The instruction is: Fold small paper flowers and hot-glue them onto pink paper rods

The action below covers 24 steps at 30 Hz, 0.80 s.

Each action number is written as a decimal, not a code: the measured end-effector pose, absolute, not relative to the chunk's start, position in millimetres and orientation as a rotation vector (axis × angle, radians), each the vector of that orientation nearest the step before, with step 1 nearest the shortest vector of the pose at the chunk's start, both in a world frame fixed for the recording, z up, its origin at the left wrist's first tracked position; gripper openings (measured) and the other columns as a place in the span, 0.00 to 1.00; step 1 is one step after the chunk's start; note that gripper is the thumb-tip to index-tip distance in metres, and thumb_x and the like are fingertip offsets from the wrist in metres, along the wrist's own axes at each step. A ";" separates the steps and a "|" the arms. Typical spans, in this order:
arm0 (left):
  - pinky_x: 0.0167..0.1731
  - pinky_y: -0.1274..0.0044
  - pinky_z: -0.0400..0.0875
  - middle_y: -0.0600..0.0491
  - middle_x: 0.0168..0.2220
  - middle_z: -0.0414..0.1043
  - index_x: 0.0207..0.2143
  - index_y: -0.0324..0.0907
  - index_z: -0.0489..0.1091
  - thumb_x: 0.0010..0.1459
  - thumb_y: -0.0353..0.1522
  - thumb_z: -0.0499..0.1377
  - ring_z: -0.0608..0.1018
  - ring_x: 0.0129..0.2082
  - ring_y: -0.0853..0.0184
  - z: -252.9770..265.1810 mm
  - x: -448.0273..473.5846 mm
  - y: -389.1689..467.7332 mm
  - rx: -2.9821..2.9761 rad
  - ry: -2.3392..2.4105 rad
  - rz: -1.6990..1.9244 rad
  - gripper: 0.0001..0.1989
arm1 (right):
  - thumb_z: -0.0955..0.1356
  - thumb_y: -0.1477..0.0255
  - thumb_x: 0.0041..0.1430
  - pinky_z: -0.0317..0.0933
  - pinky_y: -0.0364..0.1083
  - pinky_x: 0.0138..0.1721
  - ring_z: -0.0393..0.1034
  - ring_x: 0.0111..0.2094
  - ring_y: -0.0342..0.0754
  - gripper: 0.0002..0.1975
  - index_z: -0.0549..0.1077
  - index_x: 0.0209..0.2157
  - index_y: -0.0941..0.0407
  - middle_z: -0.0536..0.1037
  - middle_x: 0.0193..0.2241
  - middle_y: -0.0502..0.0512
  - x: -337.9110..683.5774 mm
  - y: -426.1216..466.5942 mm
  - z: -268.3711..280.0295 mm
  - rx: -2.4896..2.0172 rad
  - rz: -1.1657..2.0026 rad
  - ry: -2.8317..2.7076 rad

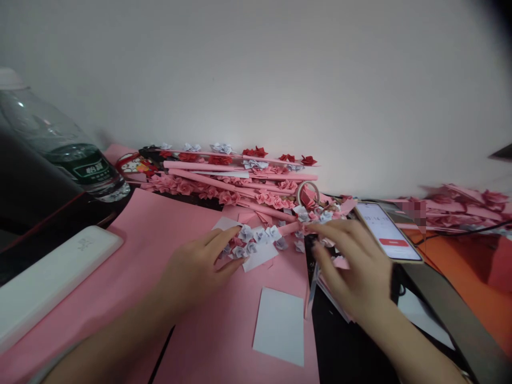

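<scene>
My left hand (196, 261) reaches in over the pink paper. Its thumb and fingers close around the two sides of a cluster of small folded white paper flowers (256, 234). A white paper sheet (262, 257) lies partly under this cluster. My right hand (356, 264) is over the right edge of the pink paper, its fingers curved and apart with nothing seen between them. Close to its fingertips are the end of a pink rolled paper stick (290, 228) and more white and pink paper flowers (326, 216).
A square white sheet (279, 326) lies in front. Pink sticks with paper flowers (240, 184) are piled along the wall, with a tape roll (308, 194) on them. A phone (388, 232) lies right, a white power bank (56, 282) and a water bottle (68, 144) left.
</scene>
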<state>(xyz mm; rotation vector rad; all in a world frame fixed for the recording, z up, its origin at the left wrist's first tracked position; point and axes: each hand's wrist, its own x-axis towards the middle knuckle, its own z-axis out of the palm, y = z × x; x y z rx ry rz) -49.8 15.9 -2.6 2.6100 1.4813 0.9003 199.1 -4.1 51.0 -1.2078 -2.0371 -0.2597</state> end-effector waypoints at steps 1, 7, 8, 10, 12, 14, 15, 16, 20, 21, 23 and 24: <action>0.27 0.77 0.70 0.51 0.42 0.75 0.50 0.45 0.62 0.57 0.38 0.57 0.78 0.32 0.66 -2.6 -50.4 16.4 2.596 1.510 0.894 0.19 | 0.64 0.79 0.55 0.61 0.49 0.39 0.68 0.37 0.50 0.13 0.71 0.42 0.55 0.73 0.35 0.57 206.6 -4.0 53.9 -1.280 -0.291 -1.948; 0.29 0.77 0.71 0.51 0.45 0.74 0.50 0.45 0.63 0.57 0.38 0.57 0.78 0.34 0.65 -3.0 -51.9 18.3 2.562 1.582 0.896 0.19 | 0.64 0.75 0.48 0.62 0.54 0.42 0.65 0.45 0.58 0.22 0.66 0.48 0.61 0.70 0.42 0.64 259.9 4.5 31.8 -1.769 -0.286 -1.896; 0.29 0.77 0.71 0.51 0.45 0.74 0.51 0.45 0.62 0.57 0.38 0.57 0.78 0.35 0.65 -3.0 -52.0 18.5 2.557 1.590 0.892 0.19 | 0.64 0.74 0.47 0.61 0.56 0.43 0.64 0.46 0.60 0.23 0.65 0.48 0.62 0.69 0.43 0.65 266.6 5.9 23.4 -1.854 -0.285 -1.911; 0.28 0.77 0.71 0.51 0.45 0.74 0.51 0.46 0.62 0.57 0.38 0.57 0.78 0.34 0.66 -2.7 -52.3 19.1 2.547 1.609 0.897 0.19 | 0.65 0.72 0.47 0.63 0.56 0.40 0.65 0.46 0.62 0.24 0.65 0.49 0.62 0.69 0.44 0.67 276.2 8.2 7.6 -2.051 -0.291 -1.906; 0.27 0.78 0.71 0.52 0.44 0.74 0.51 0.46 0.62 0.57 0.38 0.57 0.78 0.33 0.66 -1.7 -52.9 19.8 2.540 1.620 0.897 0.20 | 0.64 0.71 0.48 0.63 0.56 0.39 0.66 0.44 0.61 0.24 0.65 0.49 0.61 0.70 0.43 0.67 281.6 10.3 -3.6 -2.137 -0.270 -1.929; 0.25 0.78 0.70 0.52 0.44 0.74 0.51 0.47 0.62 0.56 0.38 0.57 0.78 0.32 0.65 0.0 -53.9 20.5 2.525 1.635 0.889 0.20 | 0.64 0.72 0.48 0.63 0.56 0.40 0.67 0.44 0.61 0.23 0.65 0.48 0.61 0.71 0.43 0.66 284.5 12.4 -9.2 -2.150 -0.228 -1.957; 0.25 0.78 0.70 0.53 0.44 0.74 0.51 0.48 0.62 0.56 0.38 0.57 0.78 0.33 0.64 0.9 -54.5 20.9 2.511 1.646 0.884 0.19 | 0.64 0.72 0.49 0.63 0.56 0.40 0.67 0.44 0.60 0.22 0.65 0.48 0.61 0.71 0.43 0.66 285.4 13.3 -10.1 -2.138 -0.207 -1.962; 0.24 0.77 0.71 0.52 0.45 0.74 0.51 0.48 0.62 0.56 0.38 0.57 0.78 0.34 0.63 1.8 -55.1 21.3 2.495 1.654 0.874 0.20 | 0.64 0.72 0.48 0.62 0.55 0.41 0.67 0.44 0.60 0.22 0.65 0.47 0.61 0.72 0.42 0.65 286.1 14.1 -9.9 -2.120 -0.186 -1.960; 0.27 0.74 0.73 0.51 0.46 0.74 0.51 0.47 0.63 0.56 0.38 0.57 0.78 0.36 0.60 4.7 -57.3 23.1 2.442 1.669 0.886 0.20 | 0.64 0.71 0.48 0.62 0.52 0.41 0.68 0.43 0.58 0.20 0.67 0.45 0.61 0.72 0.42 0.65 287.7 14.4 -2.4 -2.041 -0.160 -1.859; 0.28 0.73 0.74 0.51 0.46 0.74 0.51 0.47 0.63 0.56 0.38 0.57 0.78 0.36 0.60 5.2 -57.6 23.6 2.440 1.673 0.889 0.20 | 0.64 0.71 0.49 0.62 0.52 0.41 0.68 0.42 0.58 0.20 0.67 0.46 0.61 0.72 0.41 0.64 287.9 13.8 0.3 -2.022 -0.162 -1.824; 0.31 0.72 0.75 0.52 0.45 0.74 0.51 0.47 0.63 0.56 0.38 0.57 0.78 0.37 0.60 5.7 -58.0 24.6 2.441 1.684 0.898 0.19 | 0.64 0.69 0.49 0.61 0.52 0.39 0.68 0.40 0.57 0.20 0.67 0.46 0.60 0.73 0.40 0.63 288.4 12.0 5.6 -1.982 -0.181 -1.748; 0.33 0.71 0.75 0.52 0.45 0.75 0.51 0.47 0.63 0.56 0.38 0.57 0.78 0.38 0.60 5.7 -58.1 25.2 2.447 1.680 0.902 0.19 | 0.64 0.69 0.50 0.61 0.52 0.38 0.68 0.40 0.57 0.20 0.68 0.46 0.59 0.73 0.39 0.63 288.7 10.9 8.0 -1.963 -0.192 -1.712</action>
